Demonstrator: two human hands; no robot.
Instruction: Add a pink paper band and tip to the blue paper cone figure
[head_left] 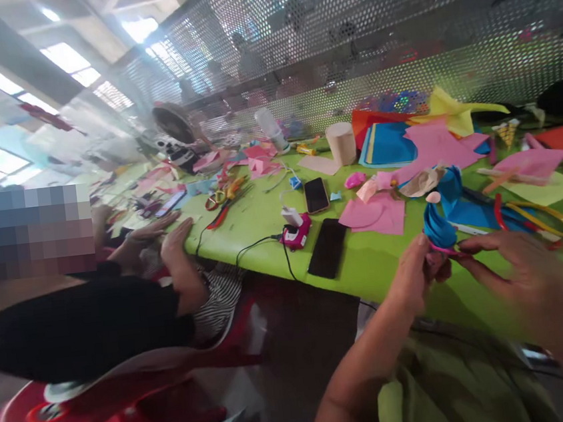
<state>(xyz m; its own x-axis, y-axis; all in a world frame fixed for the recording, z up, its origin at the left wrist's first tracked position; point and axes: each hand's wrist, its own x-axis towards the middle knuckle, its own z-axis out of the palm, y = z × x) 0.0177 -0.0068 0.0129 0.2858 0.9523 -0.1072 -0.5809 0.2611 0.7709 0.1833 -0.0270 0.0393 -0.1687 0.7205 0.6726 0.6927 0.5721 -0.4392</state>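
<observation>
A small figure of wrapped blue material (438, 227) with a pale pink rounded top stands upright over the green table's near edge. My left hand (416, 269) is closed around its lower part, where a pink band shows. From the right, my right hand (524, 269) pinches the pink band at the figure's base between thumb and fingertips. Just behind the figure lie folded blue material (453, 189) and a crumpled beige piece (420, 183). Pink sheets (380, 214) are spread to the left of my hands.
The green table (252, 221) holds a black phone (328, 249), a smaller phone (316, 195), a magenta power adapter (296, 231) with cables, scissors (215, 200), a paper roll (341, 144) and yellow-handled scissors (546, 217). Another person (85, 312) sits at the left.
</observation>
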